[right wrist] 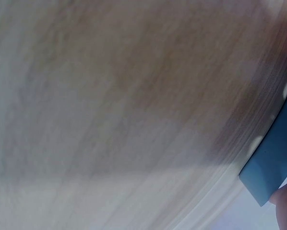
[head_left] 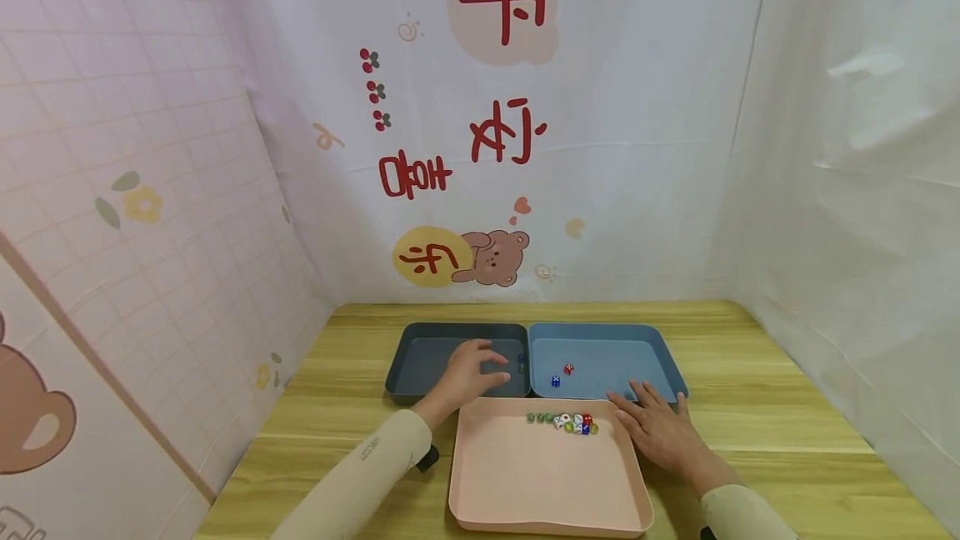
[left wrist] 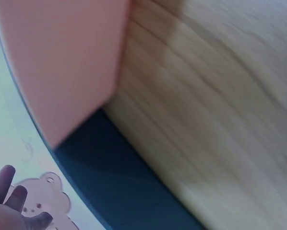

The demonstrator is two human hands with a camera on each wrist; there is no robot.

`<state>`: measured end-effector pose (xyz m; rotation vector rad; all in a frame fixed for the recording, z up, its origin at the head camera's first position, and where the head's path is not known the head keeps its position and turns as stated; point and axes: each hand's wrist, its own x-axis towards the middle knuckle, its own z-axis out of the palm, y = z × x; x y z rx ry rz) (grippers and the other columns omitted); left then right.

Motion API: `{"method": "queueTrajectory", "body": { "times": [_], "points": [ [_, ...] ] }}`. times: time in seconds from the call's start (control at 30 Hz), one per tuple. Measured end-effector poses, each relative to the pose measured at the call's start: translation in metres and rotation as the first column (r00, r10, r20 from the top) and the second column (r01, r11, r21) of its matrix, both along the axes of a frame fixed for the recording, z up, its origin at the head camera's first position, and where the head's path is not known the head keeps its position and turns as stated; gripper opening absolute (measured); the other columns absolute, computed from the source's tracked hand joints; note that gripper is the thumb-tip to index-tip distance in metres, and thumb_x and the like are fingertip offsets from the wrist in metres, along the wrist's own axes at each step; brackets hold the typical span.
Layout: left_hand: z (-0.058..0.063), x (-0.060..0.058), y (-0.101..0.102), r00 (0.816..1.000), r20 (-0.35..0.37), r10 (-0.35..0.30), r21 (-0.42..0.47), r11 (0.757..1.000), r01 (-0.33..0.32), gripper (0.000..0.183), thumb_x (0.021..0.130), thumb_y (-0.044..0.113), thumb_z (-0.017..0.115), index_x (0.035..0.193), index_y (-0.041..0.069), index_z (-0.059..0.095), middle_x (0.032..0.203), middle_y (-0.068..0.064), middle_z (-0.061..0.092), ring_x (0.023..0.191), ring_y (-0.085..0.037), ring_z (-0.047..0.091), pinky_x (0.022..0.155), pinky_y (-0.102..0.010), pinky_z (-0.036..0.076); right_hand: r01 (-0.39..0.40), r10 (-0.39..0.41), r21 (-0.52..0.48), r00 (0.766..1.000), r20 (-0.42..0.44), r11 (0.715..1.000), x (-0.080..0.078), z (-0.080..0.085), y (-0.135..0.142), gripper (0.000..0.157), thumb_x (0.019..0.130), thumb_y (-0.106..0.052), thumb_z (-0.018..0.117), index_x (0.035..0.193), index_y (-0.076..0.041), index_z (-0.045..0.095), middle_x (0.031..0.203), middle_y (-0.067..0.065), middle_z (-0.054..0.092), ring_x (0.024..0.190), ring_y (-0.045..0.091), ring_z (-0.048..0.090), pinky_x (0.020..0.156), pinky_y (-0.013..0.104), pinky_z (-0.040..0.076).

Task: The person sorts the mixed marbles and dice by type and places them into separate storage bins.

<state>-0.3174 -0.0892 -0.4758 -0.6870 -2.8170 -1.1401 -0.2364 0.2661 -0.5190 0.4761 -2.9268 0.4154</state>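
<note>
My left hand (head_left: 471,373) hovers over the dark tray (head_left: 420,357), fingers loosely spread and nothing between them; the left wrist view shows its fingers (left wrist: 18,196) apart too. Close to those fingertips, small blue and green pieces (head_left: 521,363) lie along the dark tray's right side. My right hand (head_left: 660,432) rests by the front right corner of the blue tray (head_left: 607,357), its fingers over the rim and beside the pink tray (head_left: 547,482). A red die (head_left: 568,369) and a blue die (head_left: 556,381) lie in the blue tray.
Along the pink tray's far side sit green beads (head_left: 540,418), white dice (head_left: 558,422), a red die (head_left: 587,419), a blue die (head_left: 586,429) and yellowish beads (head_left: 594,429). The trays stand on a wooden table (head_left: 780,432), with printed cloth (head_left: 637,148) hanging behind.
</note>
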Motion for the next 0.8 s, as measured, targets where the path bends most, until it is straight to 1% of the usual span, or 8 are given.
{"method": "queueTrajectory", "body": {
  "times": [0.2,0.33,0.43,0.6,0.63,0.73,0.8],
  "points": [
    [0.008,0.006,0.016,0.999,0.016,-0.030,0.022,0.999,0.030,0.027,0.093,0.030,0.072,0.114,0.014,0.074,0.148,-0.011,0.045,0.140,-0.038,0.031,0.112,-0.064,0.022,0.000,0.000,-0.002,1.000,-0.009,1.000,-0.001,-0.002,0.001,0.044,0.104,-0.039,0.048,0.142,-0.020,0.057,0.150,0.024,0.042,0.139,0.047,0.033,0.101,0.080,0.011],
    [0.007,0.009,0.025,0.999,0.007,-0.043,0.018,0.999,0.043,0.026,0.092,0.030,0.073,0.112,0.014,0.075,0.146,-0.010,0.047,0.140,-0.037,0.032,0.113,-0.063,0.020,-0.004,0.004,-0.013,1.000,-0.012,1.000,-0.002,-0.004,0.002,0.044,0.104,-0.040,0.048,0.142,-0.019,0.057,0.150,0.025,0.041,0.139,0.048,0.032,0.101,0.081,0.010],
    [0.005,0.010,0.030,0.998,-0.001,-0.057,-0.008,0.998,0.057,0.023,0.092,0.029,0.073,0.110,0.016,0.076,0.145,-0.009,0.048,0.140,-0.036,0.033,0.114,-0.062,0.019,-0.007,0.007,-0.024,1.000,-0.012,1.000,-0.003,-0.005,0.002,0.044,0.104,-0.040,0.048,0.142,-0.019,0.057,0.150,0.025,0.041,0.139,0.048,0.032,0.101,0.081,0.009],
    [0.003,0.014,0.034,0.994,-0.033,-0.106,-0.106,0.989,0.102,0.019,0.090,0.027,0.076,0.106,0.016,0.078,0.143,-0.012,0.049,0.138,-0.035,0.035,0.115,-0.059,0.017,-0.010,0.009,-0.031,1.000,-0.021,0.999,-0.003,-0.006,0.002,0.044,0.104,-0.039,0.048,0.142,-0.018,0.058,0.150,0.025,0.041,0.139,0.049,0.032,0.101,0.081,0.009],
    [0.003,0.014,0.034,0.992,-0.042,-0.115,-0.134,0.985,0.109,0.019,0.089,0.027,0.077,0.105,0.016,0.078,0.142,-0.013,0.049,0.138,-0.035,0.035,0.115,-0.059,0.016,-0.011,0.010,-0.031,1.000,-0.023,0.999,-0.003,-0.006,0.002,0.044,0.104,-0.039,0.048,0.141,-0.018,0.058,0.149,0.025,0.042,0.138,0.049,0.033,0.101,0.081,0.010],
    [0.005,0.016,0.037,0.991,-0.035,-0.132,-0.217,0.969,0.121,0.018,0.089,0.027,0.077,0.104,0.019,0.079,0.143,-0.012,0.048,0.140,-0.034,0.032,0.116,-0.061,0.013,-0.011,0.010,-0.030,1.000,-0.028,0.999,-0.003,-0.006,0.002,0.044,0.104,-0.039,0.049,0.141,-0.018,0.058,0.149,0.025,0.042,0.138,0.049,0.034,0.100,0.081,0.011],
    [0.006,0.017,0.040,0.990,-0.037,-0.139,-0.273,0.954,0.124,0.016,0.089,0.029,0.076,0.103,0.022,0.079,0.144,-0.011,0.048,0.142,-0.033,0.030,0.116,-0.062,0.011,-0.011,0.010,-0.027,1.000,-0.027,1.000,-0.002,-0.005,0.001,0.044,0.104,-0.039,0.049,0.141,-0.019,0.058,0.149,0.025,0.042,0.138,0.049,0.034,0.100,0.081,0.011]
  ]
}}
